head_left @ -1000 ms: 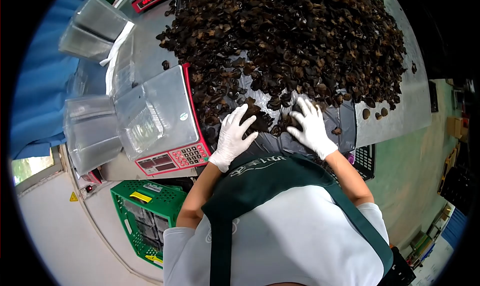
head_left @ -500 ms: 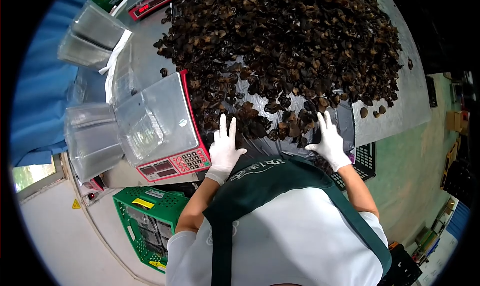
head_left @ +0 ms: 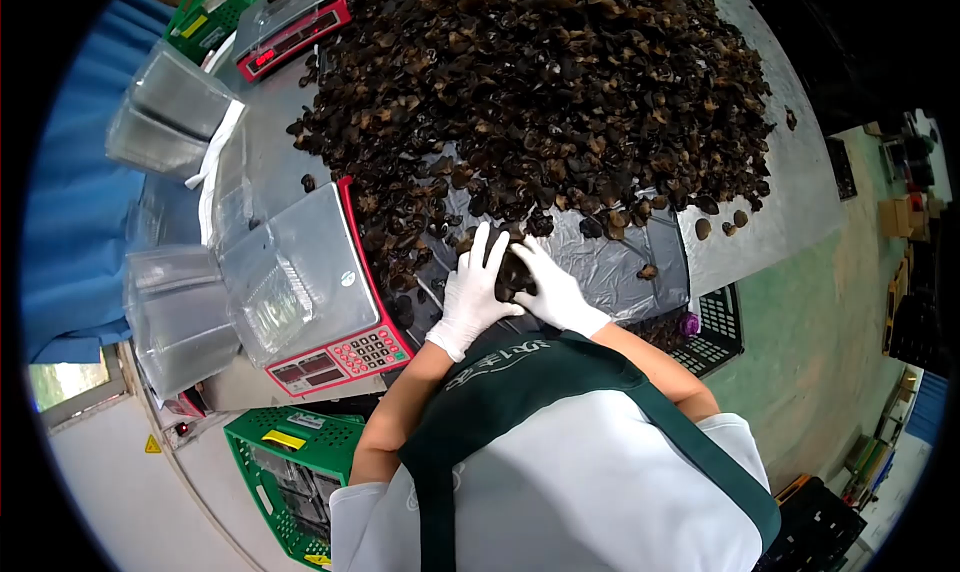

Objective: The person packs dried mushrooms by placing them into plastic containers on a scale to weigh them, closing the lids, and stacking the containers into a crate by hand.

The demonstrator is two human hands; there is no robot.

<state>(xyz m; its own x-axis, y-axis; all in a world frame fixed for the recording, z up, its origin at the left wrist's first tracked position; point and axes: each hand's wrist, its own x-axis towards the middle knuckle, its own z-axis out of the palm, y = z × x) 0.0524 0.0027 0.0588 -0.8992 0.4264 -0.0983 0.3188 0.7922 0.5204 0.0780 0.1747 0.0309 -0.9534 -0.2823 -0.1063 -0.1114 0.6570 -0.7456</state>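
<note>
My left hand (head_left: pixel 475 292) and my right hand (head_left: pixel 556 288), both in white gloves, are close together near the table's front edge. Between them they hold a small clump of dark fungus pieces (head_left: pixel 514 275), with fingers curved around it from both sides. Behind them a large heap of brown-black fungus (head_left: pixel 560 92) spreads over the table. A dark plastic sheet (head_left: pixel 630 262) lies under the front of the heap. Left of my left hand is a red scale (head_left: pixel 345 357) with a clear plastic tray (head_left: pixel 290 272) on its platform.
Stacks of clear containers (head_left: pixel 180 317) stand at the left. A second red scale (head_left: pixel 295 32) is at the upper left. A green crate (head_left: pixel 300 432) sits below the table; a black crate (head_left: pixel 722 322) is at the right under the edge. Loose fungus pieces (head_left: pixel 703 229) lie at the right.
Both hands have come together from a wide-apart position, my right hand moving left, and now close around a fungus clump. The view has shifted, so the table sits lower in it.
</note>
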